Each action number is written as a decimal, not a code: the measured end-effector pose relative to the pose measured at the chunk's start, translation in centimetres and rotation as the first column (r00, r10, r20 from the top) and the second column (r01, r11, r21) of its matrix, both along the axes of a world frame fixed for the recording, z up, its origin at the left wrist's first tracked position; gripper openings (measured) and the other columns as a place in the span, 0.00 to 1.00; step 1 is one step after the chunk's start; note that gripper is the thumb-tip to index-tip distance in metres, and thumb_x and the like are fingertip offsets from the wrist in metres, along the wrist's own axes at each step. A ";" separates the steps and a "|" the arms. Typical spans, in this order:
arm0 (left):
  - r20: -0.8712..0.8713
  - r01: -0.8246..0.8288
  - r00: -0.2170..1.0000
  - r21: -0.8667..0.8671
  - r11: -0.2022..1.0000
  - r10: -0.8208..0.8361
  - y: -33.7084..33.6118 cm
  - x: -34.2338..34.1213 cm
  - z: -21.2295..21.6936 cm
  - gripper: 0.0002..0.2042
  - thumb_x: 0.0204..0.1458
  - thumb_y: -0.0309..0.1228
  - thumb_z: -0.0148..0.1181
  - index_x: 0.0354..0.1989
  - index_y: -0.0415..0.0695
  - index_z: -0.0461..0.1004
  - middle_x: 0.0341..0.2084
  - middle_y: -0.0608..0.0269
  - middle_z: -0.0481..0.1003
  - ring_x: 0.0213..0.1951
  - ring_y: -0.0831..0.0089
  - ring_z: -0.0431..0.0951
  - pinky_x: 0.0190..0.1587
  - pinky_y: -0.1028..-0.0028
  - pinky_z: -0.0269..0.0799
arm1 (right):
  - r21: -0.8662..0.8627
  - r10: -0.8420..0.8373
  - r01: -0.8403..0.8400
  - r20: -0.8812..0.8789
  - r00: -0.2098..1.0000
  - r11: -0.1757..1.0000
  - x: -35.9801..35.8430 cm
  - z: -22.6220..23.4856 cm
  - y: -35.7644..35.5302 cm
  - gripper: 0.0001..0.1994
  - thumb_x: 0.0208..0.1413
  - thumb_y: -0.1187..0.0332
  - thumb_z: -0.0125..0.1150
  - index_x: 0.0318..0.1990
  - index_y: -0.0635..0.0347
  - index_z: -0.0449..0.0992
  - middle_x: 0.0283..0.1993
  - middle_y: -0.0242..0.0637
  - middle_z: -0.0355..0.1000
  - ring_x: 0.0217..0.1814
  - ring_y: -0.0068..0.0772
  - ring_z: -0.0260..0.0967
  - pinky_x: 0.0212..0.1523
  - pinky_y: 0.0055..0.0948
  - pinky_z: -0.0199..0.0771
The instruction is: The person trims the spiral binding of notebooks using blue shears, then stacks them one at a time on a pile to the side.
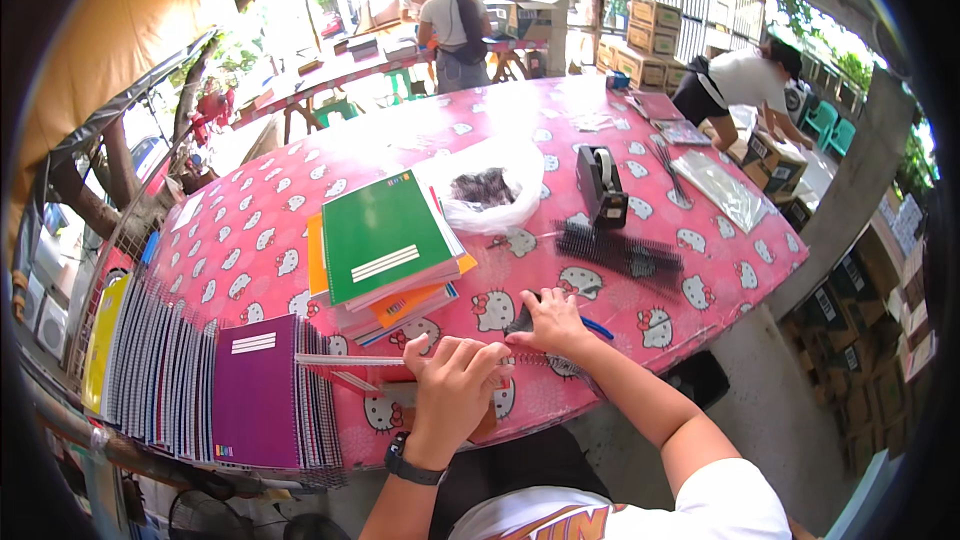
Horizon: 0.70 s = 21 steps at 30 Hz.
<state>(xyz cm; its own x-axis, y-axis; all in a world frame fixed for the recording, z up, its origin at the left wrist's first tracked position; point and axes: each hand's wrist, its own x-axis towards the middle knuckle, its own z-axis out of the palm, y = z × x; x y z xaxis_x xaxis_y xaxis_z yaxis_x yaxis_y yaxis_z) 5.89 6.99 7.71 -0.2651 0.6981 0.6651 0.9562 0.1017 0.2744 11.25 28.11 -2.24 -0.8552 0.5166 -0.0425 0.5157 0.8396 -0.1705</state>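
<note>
My left hand (455,375), wearing a dark watch (412,460), has its curled fingers round the edge of a spiral notebook (350,360) seen nearly edge-on, with white pages and red. A thin wire coil (545,364) runs out to the right beside it. My right hand (552,323) is low over the tabletop, fingers bent down over something dark that they mostly cover. From under that hand sticks a blue handle (598,328); the rest of the tool is hidden. Just ahead lies a stack of notebooks topped by a green cover (385,235).
The table has a pink patterned cover (260,210). Bound notebooks stand in a long row at left, a purple one (255,390) in front. Black binding coils (620,255), a tape dispenser (602,190) and a plastic bag (490,185) lie ahead. Co-workers and boxes (650,30) are farther off.
</note>
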 end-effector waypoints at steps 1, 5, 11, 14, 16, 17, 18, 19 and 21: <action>-0.035 -0.036 0.999 -0.027 0.999 0.035 0.1 0.0 -0.2 0.05 0.47 0.35 0.58 0.31 0.52 0.74 0.23 0.75 0.71 0.34 0.74 0.71 0.50 0.60 0.48 | -0.033 0.059 -0.059 0.005 0.998 0.998 -0.3 0.1 0.1 0.44 0.34 0.40 0.65 0.58 0.54 0.59 0.55 0.51 0.59 0.61 0.50 0.53 0.57 0.53 0.55; -0.008 -0.063 0.998 -0.008 0.998 0.062 0.2 0.6 0.4 0.07 0.46 0.38 0.58 0.32 0.52 0.73 0.25 0.75 0.73 0.35 0.74 0.72 0.50 0.60 0.47 | -0.172 0.259 -0.287 -0.165 0.952 0.942 -0.2 -1.7 2.7 0.45 0.28 0.50 0.71 0.60 0.49 0.59 0.62 0.52 0.52 0.63 0.54 0.49 0.61 0.51 0.51; 0.070 -0.007 0.998 -0.018 1.000 0.008 0.2 0.3 0.3 0.04 0.46 0.34 0.60 0.28 0.51 0.73 0.22 0.72 0.73 0.35 0.73 0.72 0.51 0.59 0.47 | -0.227 0.351 -0.456 -0.384 0.854 0.860 -0.7 -3.6 5.4 0.42 0.27 0.60 0.72 0.58 0.48 0.60 0.62 0.51 0.52 0.66 0.54 0.47 0.62 0.47 0.52; 0.056 -0.026 0.998 -0.041 0.999 0.028 0.0 0.2 0.1 0.04 0.46 0.34 0.60 0.28 0.51 0.73 0.23 0.72 0.74 0.35 0.73 0.73 0.51 0.59 0.47 | -0.179 0.217 -0.480 -0.722 0.657 0.859 -1.9 -3.1 4.3 0.35 0.34 0.65 0.71 0.54 0.53 0.62 0.57 0.45 0.59 0.60 0.44 0.58 0.60 0.38 0.58; 0.096 -0.010 0.995 0.018 1.000 0.008 0.2 0.6 0.6 0.03 0.46 0.34 0.59 0.28 0.51 0.73 0.23 0.72 0.74 0.36 0.73 0.73 0.51 0.59 0.47 | -0.728 -0.411 -0.612 -0.682 0.605 0.309 -1.8 -1.7 3.5 0.29 0.39 0.64 0.72 0.51 0.57 0.65 0.52 0.37 0.64 0.49 0.31 0.64 0.54 0.32 0.63; 0.141 -0.009 0.990 0.072 0.997 -0.002 0.2 0.7 0.7 0.03 0.47 0.34 0.59 0.28 0.50 0.74 0.24 0.72 0.74 0.36 0.72 0.73 0.51 0.58 0.48 | -0.637 -0.307 -0.658 -0.771 0.558 0.402 -1.5 -0.7 2.8 0.28 0.47 0.53 0.65 0.52 0.58 0.66 0.50 0.30 0.66 0.43 0.21 0.64 0.44 0.25 0.66; 0.139 -0.013 0.990 0.068 0.998 0.003 0.1 0.4 0.8 0.03 0.47 0.34 0.59 0.28 0.50 0.74 0.24 0.72 0.74 0.36 0.72 0.73 0.51 0.58 0.48 | -0.637 -0.307 -0.661 -0.771 0.558 0.397 -1.2 0.1 2.3 0.28 0.47 0.53 0.65 0.52 0.58 0.66 0.50 0.30 0.66 0.43 0.21 0.64 0.44 0.25 0.66; 0.089 -0.007 0.996 0.012 1.000 0.006 0.1 0.2 0.6 0.04 0.47 0.34 0.59 0.30 0.51 0.73 0.25 0.73 0.74 0.36 0.73 0.72 0.51 0.58 0.48 | -0.699 -0.241 -0.699 -0.712 0.659 0.152 -0.4 0.7 1.9 0.30 0.49 0.48 0.60 0.54 0.58 0.65 0.51 0.31 0.66 0.42 0.19 0.64 0.41 0.22 0.64; 0.045 -0.013 0.999 -0.053 0.999 0.016 -0.1 0.0 0.6 0.06 0.48 0.35 0.58 0.33 0.52 0.73 0.26 0.74 0.74 0.36 0.74 0.72 0.51 0.59 0.48 | -0.756 -0.042 -0.628 -0.632 0.773 -0.186 0.5 1.3 0.5 0.35 0.54 0.39 0.46 0.59 0.60 0.62 0.55 0.29 0.65 0.43 0.15 0.63 0.36 0.17 0.61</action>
